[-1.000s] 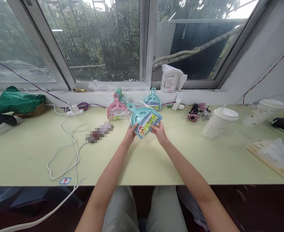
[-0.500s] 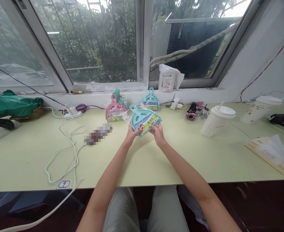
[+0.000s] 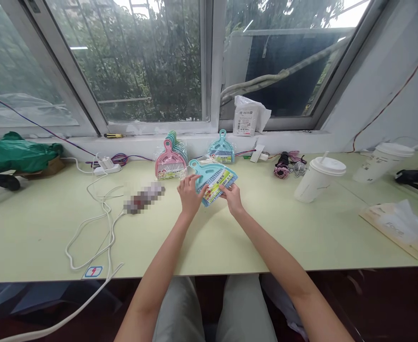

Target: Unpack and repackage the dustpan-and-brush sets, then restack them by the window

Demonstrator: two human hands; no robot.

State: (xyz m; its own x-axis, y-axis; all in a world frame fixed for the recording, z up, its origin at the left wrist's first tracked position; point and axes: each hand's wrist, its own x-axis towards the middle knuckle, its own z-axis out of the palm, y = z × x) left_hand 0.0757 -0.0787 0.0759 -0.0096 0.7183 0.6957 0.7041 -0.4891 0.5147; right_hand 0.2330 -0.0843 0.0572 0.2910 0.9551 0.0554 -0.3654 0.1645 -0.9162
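A light-blue dustpan and brush set [image 3: 214, 179] in clear plastic wrap, with a yellow-green label, is held tilted above the table. My right hand [image 3: 232, 197] grips its lower right edge, thumb on the label and the other fingers behind. At the left edge, my left hand [image 3: 192, 194] has its fingers raised and spread, with the thumb near the label; whether it touches is hard to tell. Behind, a pink dustpan set [image 3: 169, 160] stands before several green ones [image 3: 176, 142]. Another blue set [image 3: 222, 147] leans against the wall.
White cables [image 3: 109, 228] and a blurred object [image 3: 144, 198] lie on the table [image 3: 266, 242] at left, near a power strip [image 3: 107, 168] and green bag [image 3: 14, 156]. Lidded cups [image 3: 318, 179], a pink-black bundle [image 3: 282, 166] and a tissue pack [image 3: 397, 228] are at right.
My left hand has let go of the dustpan set's left side and its fingers have opened and lifted. The right hand keeps its grip; the set has tilted slightly.
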